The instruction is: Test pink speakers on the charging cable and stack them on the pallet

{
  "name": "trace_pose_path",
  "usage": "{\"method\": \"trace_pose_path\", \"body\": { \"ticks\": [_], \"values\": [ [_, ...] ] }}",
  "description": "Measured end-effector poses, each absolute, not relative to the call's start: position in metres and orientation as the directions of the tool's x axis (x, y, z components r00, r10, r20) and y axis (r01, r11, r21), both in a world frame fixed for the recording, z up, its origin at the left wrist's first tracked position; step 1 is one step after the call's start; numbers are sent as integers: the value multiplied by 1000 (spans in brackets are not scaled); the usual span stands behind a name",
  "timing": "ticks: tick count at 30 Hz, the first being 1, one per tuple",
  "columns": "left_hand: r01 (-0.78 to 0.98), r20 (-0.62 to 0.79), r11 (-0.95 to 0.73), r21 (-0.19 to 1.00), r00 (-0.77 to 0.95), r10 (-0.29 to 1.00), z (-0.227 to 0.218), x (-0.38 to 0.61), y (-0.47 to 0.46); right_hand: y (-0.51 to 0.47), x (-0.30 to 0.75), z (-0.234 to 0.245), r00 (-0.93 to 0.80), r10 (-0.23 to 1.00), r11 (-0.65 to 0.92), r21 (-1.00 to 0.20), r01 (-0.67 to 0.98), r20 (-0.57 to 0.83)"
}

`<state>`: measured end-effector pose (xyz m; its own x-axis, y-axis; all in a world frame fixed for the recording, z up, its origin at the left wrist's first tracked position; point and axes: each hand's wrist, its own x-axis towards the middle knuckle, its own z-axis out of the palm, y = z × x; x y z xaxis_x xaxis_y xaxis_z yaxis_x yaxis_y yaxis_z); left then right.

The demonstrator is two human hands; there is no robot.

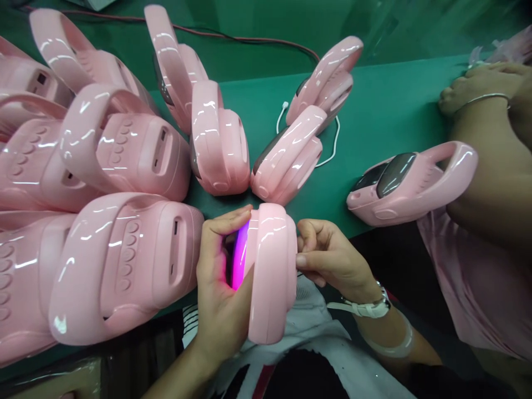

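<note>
A pink portable speaker (272, 266) with a loop handle is in my left hand (224, 282), held above my lap at the table's front edge. Purple light glows from its front, which faces left between my thumb and fingers. My right hand (332, 257) has its fingers pinched together against the speaker's right side. Whatever is between those fingertips is hidden or too small to make out. Just beyond the held speaker stand two more pink speakers, one on the left (218, 144) and one on the right (286, 158).
Several pink speakers (133, 260) with buttons and port recesses crowd the left side. Another speaker (407, 180) lies at the right, near a co-worker's arm (477, 144). A white cable (336, 138) lies on the green table (386, 105). A red cord (257, 40) runs along the back.
</note>
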<state>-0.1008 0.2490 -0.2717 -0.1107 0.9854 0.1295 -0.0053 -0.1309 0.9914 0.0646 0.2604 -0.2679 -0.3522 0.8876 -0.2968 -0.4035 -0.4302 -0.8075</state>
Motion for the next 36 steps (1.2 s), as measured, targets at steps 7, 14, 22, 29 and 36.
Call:
{"method": "trace_pose_path", "body": {
  "ticks": [7, 14, 22, 29, 36],
  "values": [
    [-50, 130, -136, 989, -109, 986, -274, -100, 251, 265, 65, -271, -405, 883, -410, -810, -420, -238],
    [-154, 62, -76, 985, -94, 994, -273, -100, 248, 265, 66, -273, -424, 881, -406, -795, -451, -210],
    [-91, 58, -69, 993, -117, 991, -268, -99, 249, 264, 64, -271, -415, 885, -401, -801, -444, -213],
    [-79, 124, -137, 987, -151, 981, -270, -95, 245, 267, 70, -276, -457, 868, -404, -810, -426, -193],
    [-18, 287, -299, 954, -226, 931, -274, -87, 224, 240, 75, -247, -234, 951, -243, -958, -152, -204]
  ]
}}
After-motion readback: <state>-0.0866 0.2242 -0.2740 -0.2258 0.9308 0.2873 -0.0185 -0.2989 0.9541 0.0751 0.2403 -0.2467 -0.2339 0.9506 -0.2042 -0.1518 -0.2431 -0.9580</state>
